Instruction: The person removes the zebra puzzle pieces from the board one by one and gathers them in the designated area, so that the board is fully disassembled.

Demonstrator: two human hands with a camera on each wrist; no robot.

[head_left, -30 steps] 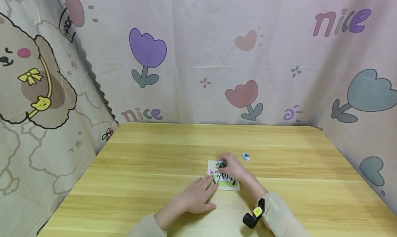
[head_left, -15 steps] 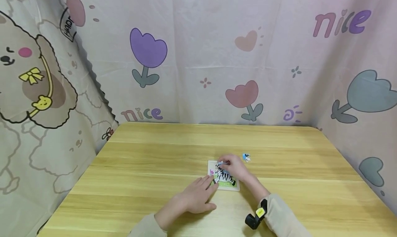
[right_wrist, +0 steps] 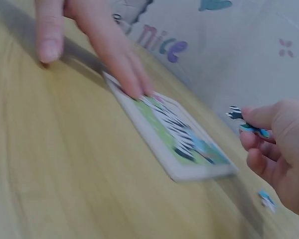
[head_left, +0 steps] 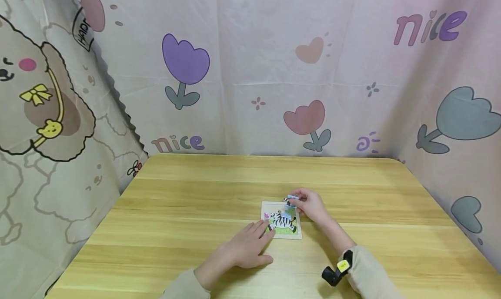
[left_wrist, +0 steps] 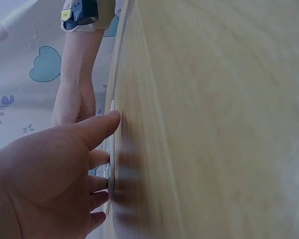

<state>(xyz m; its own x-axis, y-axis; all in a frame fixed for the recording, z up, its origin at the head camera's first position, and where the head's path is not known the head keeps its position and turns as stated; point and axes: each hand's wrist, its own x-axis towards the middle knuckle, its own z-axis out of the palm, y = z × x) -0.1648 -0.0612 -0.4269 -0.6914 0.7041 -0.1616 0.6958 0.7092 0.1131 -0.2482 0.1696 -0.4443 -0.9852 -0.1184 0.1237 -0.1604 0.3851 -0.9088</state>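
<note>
A small square zebra puzzle board (head_left: 267, 203) with a pale frame lies on the table. My left hand (head_left: 250, 246) rests its outstretched fingers on the board's near left corner; the left wrist view shows these fingers (left_wrist: 98, 185) over the board's edge. Between thumb and fingers, my right hand (head_left: 312, 206) pinches a puzzle piece (right_wrist: 251, 128) with blue and black-and-white print, raised above the board's far right corner. The upper part of the picture lacks a piece, while the striped body (right_wrist: 172, 127) sits in the frame.
Another loose puzzle piece (right_wrist: 267, 200) lies on the table under my right hand, hidden by it in the head view. The wooden table (head_left: 176, 194) runs back to a printed curtain (head_left: 250, 72). A black wrist camera (head_left: 336, 270) sits on the right sleeve.
My right hand has lifted a puzzle piece off the board's upper part and moved right and back with it. The left hand has stayed in place on the board.
</note>
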